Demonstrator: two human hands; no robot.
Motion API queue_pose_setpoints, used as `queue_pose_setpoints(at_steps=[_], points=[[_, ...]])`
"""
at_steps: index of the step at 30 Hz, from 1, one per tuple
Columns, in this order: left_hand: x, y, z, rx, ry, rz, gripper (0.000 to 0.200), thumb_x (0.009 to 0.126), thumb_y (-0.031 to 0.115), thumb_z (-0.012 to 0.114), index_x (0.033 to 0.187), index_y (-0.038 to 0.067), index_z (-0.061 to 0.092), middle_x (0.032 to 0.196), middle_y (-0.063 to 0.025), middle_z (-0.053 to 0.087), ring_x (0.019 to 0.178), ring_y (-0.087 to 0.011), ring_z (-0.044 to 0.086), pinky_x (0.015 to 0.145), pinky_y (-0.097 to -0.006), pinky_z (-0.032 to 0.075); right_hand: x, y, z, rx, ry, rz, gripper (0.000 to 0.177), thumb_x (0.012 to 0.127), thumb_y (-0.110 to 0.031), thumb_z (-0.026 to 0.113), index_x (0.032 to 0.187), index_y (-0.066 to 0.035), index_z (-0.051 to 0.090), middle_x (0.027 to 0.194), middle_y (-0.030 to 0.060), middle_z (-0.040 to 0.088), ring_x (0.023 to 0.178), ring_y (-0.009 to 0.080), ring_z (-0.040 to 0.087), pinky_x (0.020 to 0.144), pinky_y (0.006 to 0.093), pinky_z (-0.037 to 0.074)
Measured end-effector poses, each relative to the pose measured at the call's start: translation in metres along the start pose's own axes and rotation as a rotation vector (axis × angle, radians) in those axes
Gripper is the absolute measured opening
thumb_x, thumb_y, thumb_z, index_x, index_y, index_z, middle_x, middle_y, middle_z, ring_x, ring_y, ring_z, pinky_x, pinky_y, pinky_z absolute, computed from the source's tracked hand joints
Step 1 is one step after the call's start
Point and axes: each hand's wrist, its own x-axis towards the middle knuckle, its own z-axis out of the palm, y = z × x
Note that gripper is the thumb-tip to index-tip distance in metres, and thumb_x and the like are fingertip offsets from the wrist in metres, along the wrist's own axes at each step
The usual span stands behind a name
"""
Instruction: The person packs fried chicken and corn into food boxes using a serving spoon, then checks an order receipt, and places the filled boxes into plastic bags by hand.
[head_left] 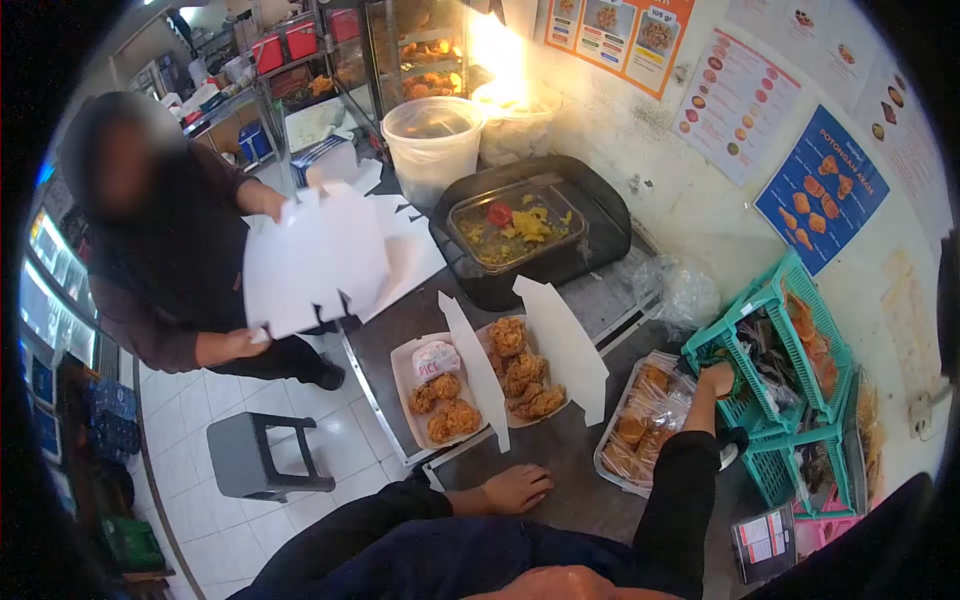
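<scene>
My left hand (pixel 518 489) lies flat on the dark counter (pixel 580 475) with nothing in it, just below two open white boxes. The left box (pixel 408 372) holds fried chicken (pixel 453 420) and a wrapped rice pack (pixel 435 361); the right box (pixel 560 345) holds several fried chicken pieces (pixel 524 374). My right hand (pixel 716 380) reaches to the front edge of a green basket (pixel 730 345) containing small packets. Its fingertips are hidden there. Beside my right forearm stands a tray (pixel 602 462) of orange-brown items in clear plastic bags (pixel 640 425).
At the left a co-worker (pixel 150 220) holds flat white cardboard (pixel 315 260). A black tray (pixel 600 240) with a food container, a white bucket (pixel 432 150) and a lit display case stand behind. Crumpled plastic (pixel 678 290) lies by the wall; a grey stool (pixel 245 455) stands on the floor.
</scene>
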Motion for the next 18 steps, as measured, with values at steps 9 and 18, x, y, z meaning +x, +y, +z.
queue_pose_setpoints(at_steps=[9,18], points=[[0.005,0.004,-0.008,-0.029,0.003,0.004,0.021,0.077,0.015,0.048,0.095,0.005,0.045,0.096,-0.0127,0.045,0.089,-0.0278,0.045,0.076,-0.0364,0.038,0.026,0.029,0.037,-0.103,-0.126,-0.134,0.021,0.066,-0.027,0.062,0.069,-0.006,0.063,0.072,0.0137,0.061,0.065,0.0258,0.06,0.059,0.0355,0.047],[0.007,0.006,-0.008,0.016,0.011,0.029,0.023,0.075,0.016,0.049,0.095,0.004,0.045,0.096,-0.0142,0.045,0.089,-0.0304,0.044,0.076,-0.0378,0.038,0.004,0.072,-0.004,1.759,-0.372,0.604,0.009,0.08,-0.005,0.048,0.089,-0.007,0.05,0.084,0.0081,0.056,0.072,0.0192,0.057,0.055,0.0356,0.047]])
